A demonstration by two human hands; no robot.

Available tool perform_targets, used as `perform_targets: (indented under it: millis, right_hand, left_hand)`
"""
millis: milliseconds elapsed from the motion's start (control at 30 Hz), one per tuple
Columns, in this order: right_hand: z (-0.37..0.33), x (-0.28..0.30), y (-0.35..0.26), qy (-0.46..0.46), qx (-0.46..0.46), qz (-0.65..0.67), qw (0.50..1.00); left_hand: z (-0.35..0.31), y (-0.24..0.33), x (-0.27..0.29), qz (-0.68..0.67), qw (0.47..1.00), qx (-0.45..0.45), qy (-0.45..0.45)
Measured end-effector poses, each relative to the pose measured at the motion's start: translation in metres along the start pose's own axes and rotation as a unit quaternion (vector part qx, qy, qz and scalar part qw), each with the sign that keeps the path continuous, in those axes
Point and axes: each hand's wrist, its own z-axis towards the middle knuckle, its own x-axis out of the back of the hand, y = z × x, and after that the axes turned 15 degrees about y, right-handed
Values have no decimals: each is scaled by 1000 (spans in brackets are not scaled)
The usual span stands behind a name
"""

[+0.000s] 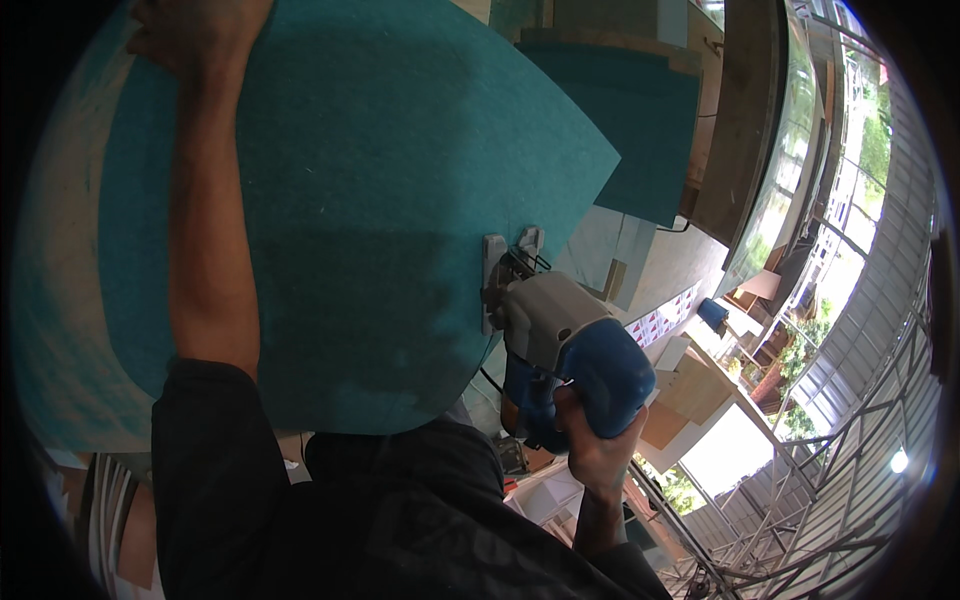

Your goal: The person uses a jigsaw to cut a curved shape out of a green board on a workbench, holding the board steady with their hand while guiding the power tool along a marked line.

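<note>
A large green board point(360, 200) with a curved outline and a pointed right corner lies before me. My right hand point(598, 445) is wrapped round the handle of a blue and grey jigsaw point(585, 335). The saw's metal base plate point(491, 285) rests on the board's right edge; its blade is hidden. Far left, my left hand point(205, 38) lies against the board's surface, partly cut off by the upper rim. Its fingers are too dark and cropped to read. My left forearm reaches across the board.
Beyond the right corner is another dark green panel point(640, 130). Pale sheets and brown offcuts point(690, 385) lie to the right. A dark cable point(488, 378) shows beside the saw. Metal framing and corrugated roofing point(860, 400) fill the right side.
</note>
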Motion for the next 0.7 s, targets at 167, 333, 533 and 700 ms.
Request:
perform_targets:
  millis: [167, 333, 533, 700]
  right_hand:
    - [0, -1, -2, -16, 10, 5, 1000]
    - [2, 0, -2, -11, 4, -3, 1000]
    - [2, 0, -2, -22, 15, 0, 1000]
    - [1, -1, 0, -20, 15, -1, 1000]
  left_hand:
    - [9, -14, -5, 24, 999, -21, 28]
    - [-5, -2, -5, -1, 999, -28, 25]
    - [0, -6, -3, -3, 999, -32, 35]
    - [2, -5, 1, 7, 999, -35, 29]
